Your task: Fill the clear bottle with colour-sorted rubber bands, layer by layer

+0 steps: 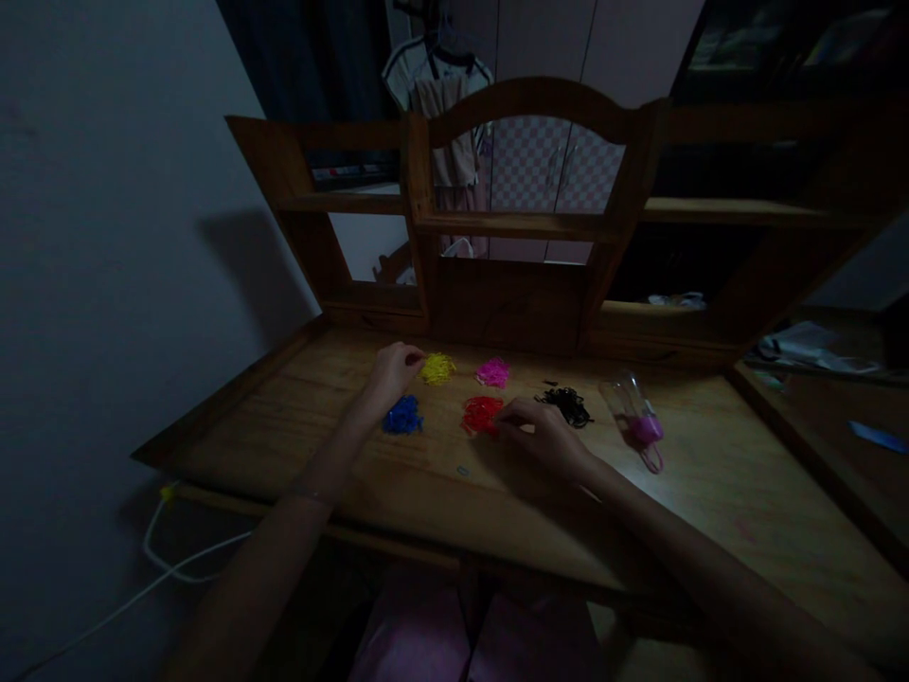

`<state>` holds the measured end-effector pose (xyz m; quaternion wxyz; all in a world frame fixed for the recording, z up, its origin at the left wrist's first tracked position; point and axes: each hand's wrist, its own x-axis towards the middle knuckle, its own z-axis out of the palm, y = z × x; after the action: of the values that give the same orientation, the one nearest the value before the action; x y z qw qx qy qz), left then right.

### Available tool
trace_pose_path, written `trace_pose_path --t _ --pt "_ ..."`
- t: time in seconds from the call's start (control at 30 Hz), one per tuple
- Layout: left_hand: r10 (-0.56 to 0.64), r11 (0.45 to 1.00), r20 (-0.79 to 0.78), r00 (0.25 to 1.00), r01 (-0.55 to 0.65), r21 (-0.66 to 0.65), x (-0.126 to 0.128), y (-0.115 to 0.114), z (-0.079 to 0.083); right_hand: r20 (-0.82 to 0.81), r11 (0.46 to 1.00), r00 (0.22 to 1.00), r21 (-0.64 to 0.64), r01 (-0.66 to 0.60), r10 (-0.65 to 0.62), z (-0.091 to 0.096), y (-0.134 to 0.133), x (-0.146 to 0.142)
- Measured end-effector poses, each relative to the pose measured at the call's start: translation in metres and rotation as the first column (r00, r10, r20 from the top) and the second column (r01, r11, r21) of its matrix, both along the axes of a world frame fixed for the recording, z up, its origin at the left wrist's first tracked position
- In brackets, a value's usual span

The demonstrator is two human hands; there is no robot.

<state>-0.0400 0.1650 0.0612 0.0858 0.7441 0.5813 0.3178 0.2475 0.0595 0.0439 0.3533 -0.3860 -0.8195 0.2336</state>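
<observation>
Small coloured pieces that look like paper clips lie in separate piles on the wooden desk. My left hand (398, 365) is at the left edge of the yellow pile (438, 368), thumb and fingertips pinched together. Closer to me than that hand is the blue pile (402, 416). At the red pile (481, 414), my right hand (543, 431) touches the right side with its fingers drawn together. Whatever either pinch holds is too small to see. A pink pile (492, 372) sits behind the red one, and a black pile (566, 405) lies beyond my right hand.
One light-blue clip-shaped piece (463, 471) lies alone near the front. A clear bottle with a purple cap (645, 428) rests on its side at the right. Wooden shelving (511, 225) rises along the desk's back; a white cable (160, 578) hangs at the lower left.
</observation>
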Motion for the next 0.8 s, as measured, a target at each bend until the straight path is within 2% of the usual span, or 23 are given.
trace_pose_path --t 0.07,0.17,0.27,0.37,0.47,0.53,0.67,0.8 --pt "0.000 1.000 0.078 0.997 -0.002 0.029 -0.003 -0.023 0.003 -0.060 0.999 0.998 0.010 0.037 -0.036 0.006 0.025 -0.011" --pt "-0.044 0.999 0.207 0.977 0.041 0.017 0.004 -0.073 0.002 -0.103 0.997 0.992 0.001 0.071 -0.071 0.013 0.072 -0.039" --pt "-0.153 0.983 0.258 0.954 0.175 -0.064 0.021 -0.122 -0.010 -0.081 0.992 0.990 0.031 0.121 -0.118 0.011 0.110 -0.074" --pt "-0.241 0.930 0.270 0.932 0.301 -0.209 0.036 -0.150 -0.027 -0.073 0.981 0.980 0.048 0.189 -0.185 0.001 0.127 -0.103" --pt "-0.253 0.897 0.272 0.929 0.330 -0.295 0.042 -0.154 -0.040 -0.100 0.971 0.971 0.073 0.226 -0.219 -0.005 0.124 -0.115" --pt "-0.264 0.888 0.269 0.926 0.342 -0.308 0.043 -0.150 -0.043 -0.129 0.960 0.964 0.126 0.250 -0.234 -0.002 0.119 -0.110" --pt "-0.318 0.873 0.237 0.918 0.381 -0.305 0.044 -0.144 -0.043 -0.166 0.919 0.949 0.252 0.304 -0.268 0.018 0.106 -0.076" --pt "-0.393 0.873 0.086 0.916 0.400 -0.279 0.048 -0.146 -0.043 -0.125 0.900 0.943 0.283 0.330 -0.307 0.033 0.083 -0.031"
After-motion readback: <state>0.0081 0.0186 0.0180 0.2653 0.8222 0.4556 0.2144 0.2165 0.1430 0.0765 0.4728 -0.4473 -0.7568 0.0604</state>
